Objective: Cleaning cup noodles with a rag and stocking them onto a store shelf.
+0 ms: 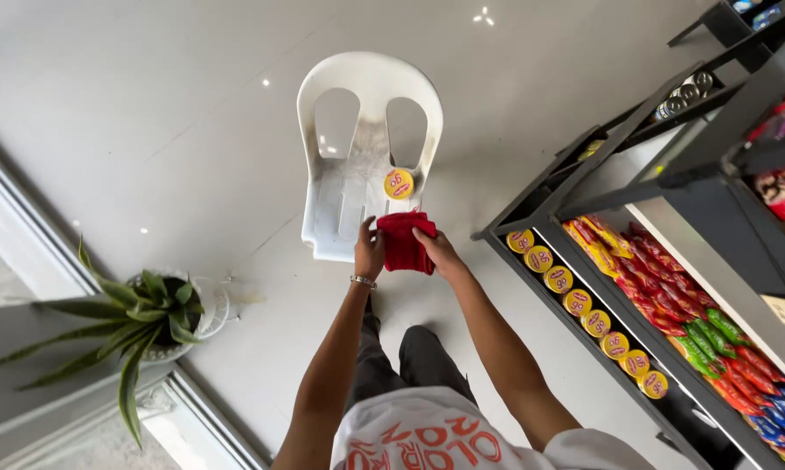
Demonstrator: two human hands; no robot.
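Both hands grip a red cloth [404,244] over the front edge of a white plastic chair [366,157], the left hand [369,252] closed on its left side, the right hand [436,251] pinching its right. Judging by the grey smears on the seat, wiping looks barely begun. One yellow round tub [398,184] sits on the seat. At right, a black shelf rack [575,187] carries a row of yellow tubs [584,313] and rows of red, green and blue snack packets [697,326]. A potted plant [140,318] stands on the floor at left
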